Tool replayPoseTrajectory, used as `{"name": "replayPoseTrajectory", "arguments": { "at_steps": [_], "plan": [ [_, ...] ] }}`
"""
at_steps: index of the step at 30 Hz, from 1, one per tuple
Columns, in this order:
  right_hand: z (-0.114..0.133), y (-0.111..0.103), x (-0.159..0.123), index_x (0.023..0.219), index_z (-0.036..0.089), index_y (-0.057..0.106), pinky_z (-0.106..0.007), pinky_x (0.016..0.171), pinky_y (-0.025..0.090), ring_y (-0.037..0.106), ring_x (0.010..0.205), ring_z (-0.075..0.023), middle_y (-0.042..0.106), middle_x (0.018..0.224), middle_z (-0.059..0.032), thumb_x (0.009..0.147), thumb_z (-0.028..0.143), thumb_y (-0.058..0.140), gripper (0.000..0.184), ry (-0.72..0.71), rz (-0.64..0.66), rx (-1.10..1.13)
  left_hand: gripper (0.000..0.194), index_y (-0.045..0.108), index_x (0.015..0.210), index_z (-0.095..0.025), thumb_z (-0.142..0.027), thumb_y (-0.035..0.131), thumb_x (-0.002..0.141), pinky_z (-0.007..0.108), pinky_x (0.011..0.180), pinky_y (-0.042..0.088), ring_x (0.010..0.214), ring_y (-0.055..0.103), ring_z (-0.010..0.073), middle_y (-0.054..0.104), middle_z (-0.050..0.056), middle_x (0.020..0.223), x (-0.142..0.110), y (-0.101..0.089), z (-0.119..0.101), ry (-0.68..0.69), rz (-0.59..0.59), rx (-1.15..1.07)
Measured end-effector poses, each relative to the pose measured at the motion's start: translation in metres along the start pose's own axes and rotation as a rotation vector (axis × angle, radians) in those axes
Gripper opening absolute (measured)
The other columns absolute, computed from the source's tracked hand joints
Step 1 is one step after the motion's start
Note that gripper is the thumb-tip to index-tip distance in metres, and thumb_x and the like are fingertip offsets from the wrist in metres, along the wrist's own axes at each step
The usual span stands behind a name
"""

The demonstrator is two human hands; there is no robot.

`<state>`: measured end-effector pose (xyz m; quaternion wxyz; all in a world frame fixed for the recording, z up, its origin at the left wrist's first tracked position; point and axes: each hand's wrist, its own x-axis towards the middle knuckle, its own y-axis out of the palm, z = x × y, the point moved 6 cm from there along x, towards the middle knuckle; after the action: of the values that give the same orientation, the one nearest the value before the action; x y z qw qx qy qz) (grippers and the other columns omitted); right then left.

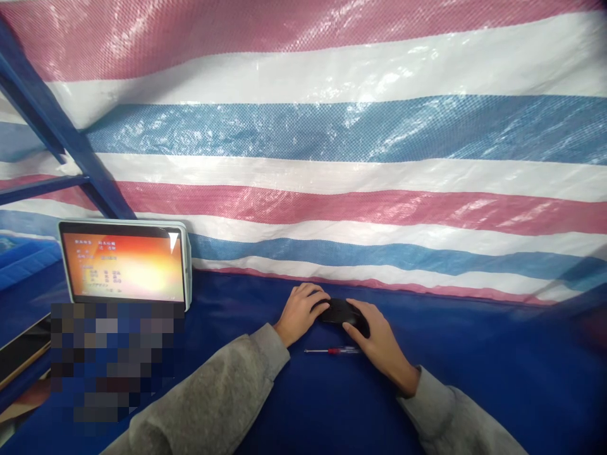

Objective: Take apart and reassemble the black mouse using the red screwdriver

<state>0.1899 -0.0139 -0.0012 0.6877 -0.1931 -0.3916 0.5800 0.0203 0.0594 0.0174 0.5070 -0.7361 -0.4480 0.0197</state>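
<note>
A black computer mouse (342, 312) lies sideways between my two hands on the blue tabletop. Its left end is gripped by my left hand (303, 309), the thumb on the near side and the fingers curled over the far side. Around the right end closes my right hand (377, 332), thumb in front and fingers behind. Parts of both ends are covered by my fingers. Just in front of the mouse rests a small screwdriver (334, 350), its metal shaft pointing left; its handle is red and clear, with the end close to my right hand.
A tablet in a pale case (126, 262) stands at the left with its screen lit. Nearer, at the left edge, is a dark flat device (23, 351), beside a blurred-out patch. Striped plastic sheeting (332, 133) hangs behind the table, with a blue metal frame (71, 136) at left.
</note>
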Motion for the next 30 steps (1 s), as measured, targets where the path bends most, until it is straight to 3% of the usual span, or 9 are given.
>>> {"name": "replayPoseTrajectory", "arguments": {
  "at_steps": [14,30],
  "plan": [
    [0.0001,0.0013,-0.0003,0.129,0.022,0.054,-0.045,0.102,0.043,0.054,0.118,-0.0265,0.061,0.127,-0.0098,0.09,0.046,0.055,0.046,-0.016,0.006,-0.011,0.015,0.066,0.107,-0.024,-0.031,0.057,0.097,0.035,0.09,0.04,0.107,0.058,0.0205,0.066,0.002,0.112,-0.0002,0.0008,0.0005,-0.039,0.021,-0.018],
    [-0.0017,0.0028,-0.0003,0.129,0.022,0.053,-0.046,0.103,0.042,0.054,0.118,-0.0266,0.061,0.127,-0.0101,0.09,0.048,0.054,0.047,-0.021,0.002,-0.027,0.019,0.066,0.107,-0.024,-0.029,0.05,0.1,0.035,0.091,0.038,0.107,0.056,0.0196,0.067,0.003,0.109,-0.0007,0.0037,-0.0016,0.042,0.022,-0.022]
  ]
}}
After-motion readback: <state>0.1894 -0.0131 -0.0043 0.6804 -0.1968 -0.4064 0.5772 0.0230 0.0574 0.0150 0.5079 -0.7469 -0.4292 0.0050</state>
